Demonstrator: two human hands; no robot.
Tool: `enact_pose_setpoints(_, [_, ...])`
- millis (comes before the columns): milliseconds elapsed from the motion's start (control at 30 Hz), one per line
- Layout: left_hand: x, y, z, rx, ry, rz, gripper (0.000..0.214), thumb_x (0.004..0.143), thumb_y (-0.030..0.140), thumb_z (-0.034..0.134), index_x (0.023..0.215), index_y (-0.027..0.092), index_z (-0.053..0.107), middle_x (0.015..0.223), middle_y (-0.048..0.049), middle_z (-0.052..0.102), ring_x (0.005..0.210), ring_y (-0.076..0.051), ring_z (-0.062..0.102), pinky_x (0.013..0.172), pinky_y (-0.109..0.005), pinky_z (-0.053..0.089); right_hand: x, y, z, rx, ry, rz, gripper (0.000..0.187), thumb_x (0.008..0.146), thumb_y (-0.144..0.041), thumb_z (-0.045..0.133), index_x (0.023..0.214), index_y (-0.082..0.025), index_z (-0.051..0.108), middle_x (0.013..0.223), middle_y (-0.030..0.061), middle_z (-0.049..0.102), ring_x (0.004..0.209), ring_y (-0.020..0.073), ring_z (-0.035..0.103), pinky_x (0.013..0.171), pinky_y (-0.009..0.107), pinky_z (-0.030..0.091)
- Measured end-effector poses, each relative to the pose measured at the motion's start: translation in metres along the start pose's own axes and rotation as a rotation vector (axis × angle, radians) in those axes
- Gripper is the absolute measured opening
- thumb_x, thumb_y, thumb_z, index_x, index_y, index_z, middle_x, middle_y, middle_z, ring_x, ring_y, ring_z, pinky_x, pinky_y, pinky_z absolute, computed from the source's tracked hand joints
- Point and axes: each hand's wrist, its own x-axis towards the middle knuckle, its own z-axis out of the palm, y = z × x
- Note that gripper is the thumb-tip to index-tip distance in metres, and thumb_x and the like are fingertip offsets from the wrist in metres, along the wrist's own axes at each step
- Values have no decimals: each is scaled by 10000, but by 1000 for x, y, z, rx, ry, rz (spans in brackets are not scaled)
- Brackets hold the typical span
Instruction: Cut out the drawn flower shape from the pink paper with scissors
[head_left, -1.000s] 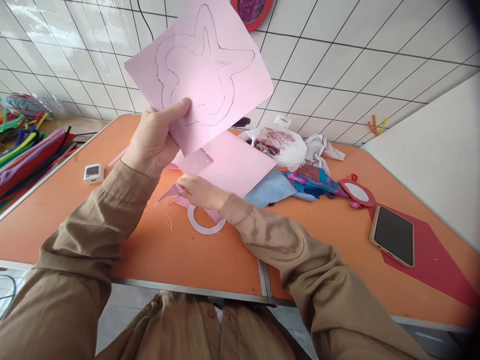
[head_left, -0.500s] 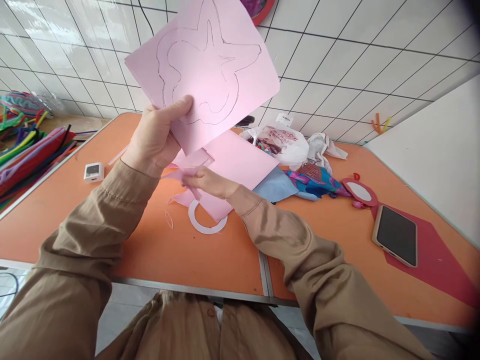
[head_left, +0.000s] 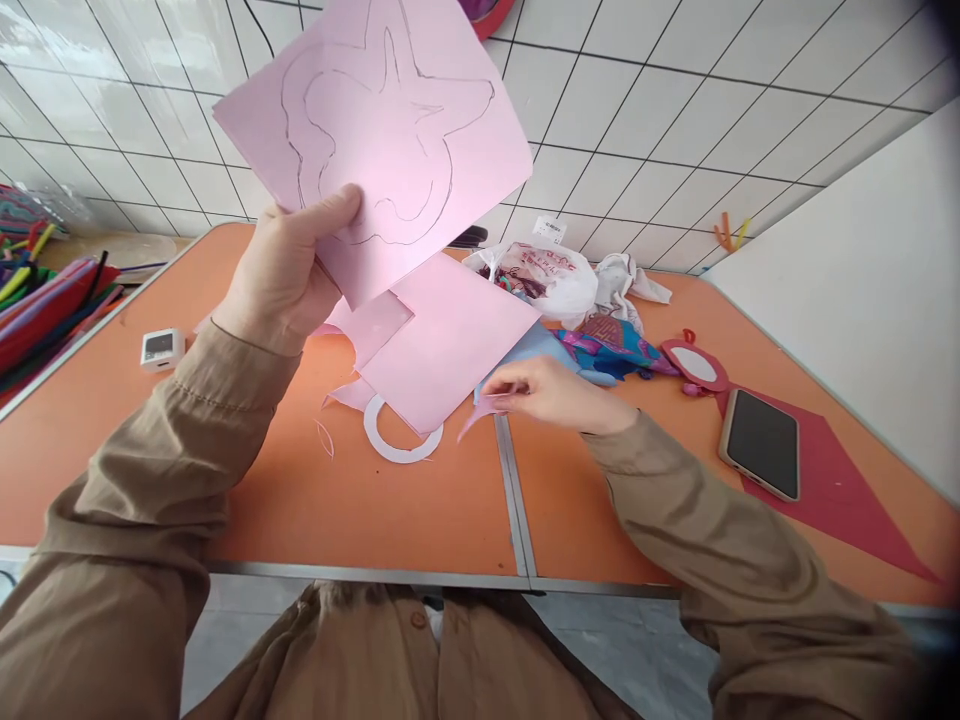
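A: What is in the left hand (head_left: 289, 265)?
B: A pink paper sheet (head_left: 382, 130) with a wavy, pointed outline drawn in dark line, raised at the upper centre of the frame. The fingers are clamped on its lower left corner, thumb across the front.

A: And the right hand (head_left: 559, 392)?
B: Right of centre, its fingers pinched together on a thin pink paper scrap (head_left: 486, 405), whose tip points down to the left.

A: What lies between the hands?
B: On the orange counter (head_left: 360, 530), at the centre of the frame, more pink paper (head_left: 454, 335), one piece with a rectangular notch. Its lower corner overlaps a white ring (head_left: 405, 452).

A: Anything behind the right hand?
B: Light blue material (head_left: 536, 345), partly hidden, and beyond it a white plastic bag (head_left: 574, 285) with red print.

A: Further right?
B: A smartphone (head_left: 763, 445) resting on red paper (head_left: 847, 490). At the left of the frame, a small white device (head_left: 161, 348) sits near the sleeve.
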Motion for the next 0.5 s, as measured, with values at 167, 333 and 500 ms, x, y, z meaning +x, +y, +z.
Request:
enact_pose_setpoints(167, [-4, -7, 7, 4, -2, -50, 381, 928, -29, 523, 1306, 14, 547, 1267, -135, 691, 1281, -206, 587, 1164, -391, 392, -23, 16, 9, -304, 285, -103, 229, 864, -233, 588, 698, -220, 746, 650, 51, 682, 698, 207, 592, 596, 317, 440])
enact_pose_setpoints(333, [-10, -30, 14, 21, 37, -188, 410, 867, 23, 607, 1264, 121, 634, 1191, -123, 739, 1296, -278, 583, 1176, -427, 382, 4, 22, 10, -389, 451, -203, 246, 916, -220, 538, 849, -185, 772, 880, 84, 758, 839, 223, 661, 731, 334, 480])
enact_pose_setpoints(500, [-17, -43, 13, 46, 33, -229, 544, 819, 38, 644, 1337, 198, 599, 1090, -73, 773, 1260, -285, 615, 1144, -444, 412, -4, 31, -3, -580, 258, -291, 297, 952, -188, 501, 773, -180, 739, 754, 63, 696, 737, 176, 624, 631, 280, 427])
